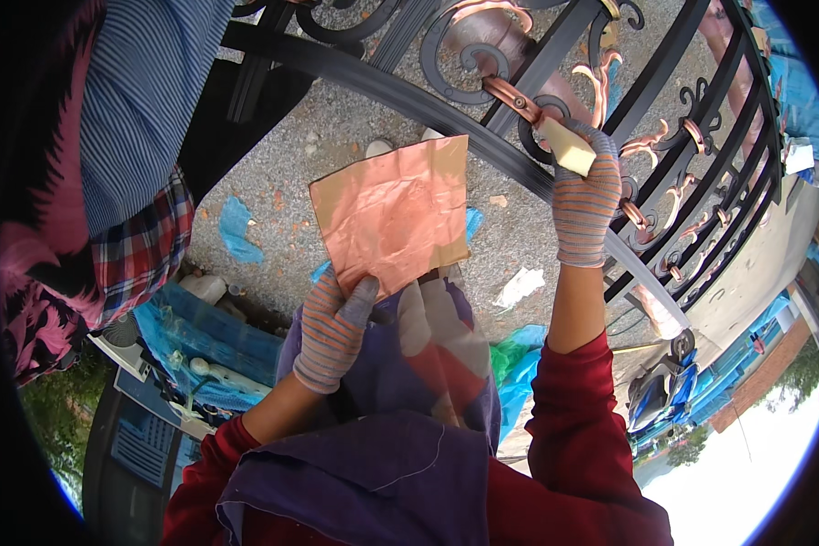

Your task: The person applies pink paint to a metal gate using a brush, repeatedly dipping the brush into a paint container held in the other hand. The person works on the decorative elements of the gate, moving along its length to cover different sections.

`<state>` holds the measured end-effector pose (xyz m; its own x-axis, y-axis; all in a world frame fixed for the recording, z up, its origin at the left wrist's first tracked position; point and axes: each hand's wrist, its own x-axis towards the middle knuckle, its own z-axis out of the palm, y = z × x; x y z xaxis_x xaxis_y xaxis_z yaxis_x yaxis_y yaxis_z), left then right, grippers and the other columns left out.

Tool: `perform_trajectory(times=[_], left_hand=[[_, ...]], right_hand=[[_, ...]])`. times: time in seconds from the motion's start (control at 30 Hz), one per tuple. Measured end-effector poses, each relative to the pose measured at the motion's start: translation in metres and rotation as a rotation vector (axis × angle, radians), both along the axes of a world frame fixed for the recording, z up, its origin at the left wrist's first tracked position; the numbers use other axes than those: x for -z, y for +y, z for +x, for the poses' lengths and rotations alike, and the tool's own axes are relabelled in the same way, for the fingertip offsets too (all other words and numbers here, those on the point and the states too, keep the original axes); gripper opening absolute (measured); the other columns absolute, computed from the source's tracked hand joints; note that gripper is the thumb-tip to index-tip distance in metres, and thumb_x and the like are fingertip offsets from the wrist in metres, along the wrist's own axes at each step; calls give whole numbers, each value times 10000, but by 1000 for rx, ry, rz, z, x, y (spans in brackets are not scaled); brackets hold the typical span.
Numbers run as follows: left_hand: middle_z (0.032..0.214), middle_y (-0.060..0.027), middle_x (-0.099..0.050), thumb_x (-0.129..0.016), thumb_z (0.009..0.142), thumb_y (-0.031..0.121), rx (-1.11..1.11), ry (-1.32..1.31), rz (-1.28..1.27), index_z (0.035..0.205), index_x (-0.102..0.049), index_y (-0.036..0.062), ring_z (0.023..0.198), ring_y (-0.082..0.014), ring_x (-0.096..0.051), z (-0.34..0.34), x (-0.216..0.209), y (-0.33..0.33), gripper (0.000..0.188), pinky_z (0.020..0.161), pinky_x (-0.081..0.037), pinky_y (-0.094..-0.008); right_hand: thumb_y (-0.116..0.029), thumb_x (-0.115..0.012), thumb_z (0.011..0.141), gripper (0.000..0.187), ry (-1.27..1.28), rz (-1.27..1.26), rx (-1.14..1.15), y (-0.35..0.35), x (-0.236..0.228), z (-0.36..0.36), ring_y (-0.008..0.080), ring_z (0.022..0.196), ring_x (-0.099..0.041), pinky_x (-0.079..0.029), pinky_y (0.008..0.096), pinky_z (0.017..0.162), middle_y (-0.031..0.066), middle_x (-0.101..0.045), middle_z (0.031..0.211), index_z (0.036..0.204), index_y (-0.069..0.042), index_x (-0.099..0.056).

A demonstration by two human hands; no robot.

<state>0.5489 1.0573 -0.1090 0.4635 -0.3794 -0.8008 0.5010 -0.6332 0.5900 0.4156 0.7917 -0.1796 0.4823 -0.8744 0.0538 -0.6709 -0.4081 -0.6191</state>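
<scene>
My left hand (329,332), in a striped knit glove, grips the lower edge of a square piece of cardboard (391,214) smeared with copper-coloured paint. It is tilted toward me over the ground. In my gloved right hand (588,209) is a pale yellow sponge (569,148), its far end dark with copper paint. The sponge's tip is at a copper-coloured collar (511,96) on a black metal railing (491,141) with scrolls. Copper-coloured leaf ornaments (601,86) stand farther along its bars.
Striped and plaid cloths (146,109) hang close on the left. Blue sheeting (209,332) lies below them. On the gritty ground (282,173) are blue scraps (238,229) and a white scrap (520,288). A motorbike (660,391) stands at the right.
</scene>
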Motion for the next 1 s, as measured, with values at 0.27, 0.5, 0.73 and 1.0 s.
perform_trajectory(times=[0.27, 0.5, 0.73, 1.0], left_hand=[[904, -91, -662, -589, 898, 69, -51, 33, -50, 1025, -562, -26, 754, -122, -612, -3, 5, 7, 161, 680, -500, -256], [885, -85, -643, -588, 927, 110, 85, -106, -125, 1078, -563, -18, 696, -139, -634, -7, 18, 21, 200, 604, -552, -256], [857, -43, -633, -607, 911, 85, 82, -122, -101, 1062, -576, -3, 696, -112, -589, -14, 20, 24, 177, 630, -516, -214], [891, -118, -646, -615, 888, 71, 126, -175, -36, 974, -616, 1, 744, -194, -612, -6, -6, 9, 111, 640, -490, -309]], right_hand=[[-13, -681, 754, 273, -264, 90, 74, 5, 5, 6, 260, 878, -629, -491, 334, 825, 106, -649, 954, 1019, -50, -627], [-34, -693, 839, 276, -199, 87, 61, 4, 4, -2, 158, 978, -622, -511, 280, 885, 83, -656, 1087, 1097, -28, -596], [6, -691, 743, 321, -129, 2, -19, 7, -2, 5, 262, 918, -633, -490, 348, 855, 107, -663, 999, 1054, -32, -627], [-65, -704, 813, 277, -173, 51, 199, -10, -2, -25, 209, 872, -631, -500, 313, 802, 107, -660, 953, 1079, -36, -634]])
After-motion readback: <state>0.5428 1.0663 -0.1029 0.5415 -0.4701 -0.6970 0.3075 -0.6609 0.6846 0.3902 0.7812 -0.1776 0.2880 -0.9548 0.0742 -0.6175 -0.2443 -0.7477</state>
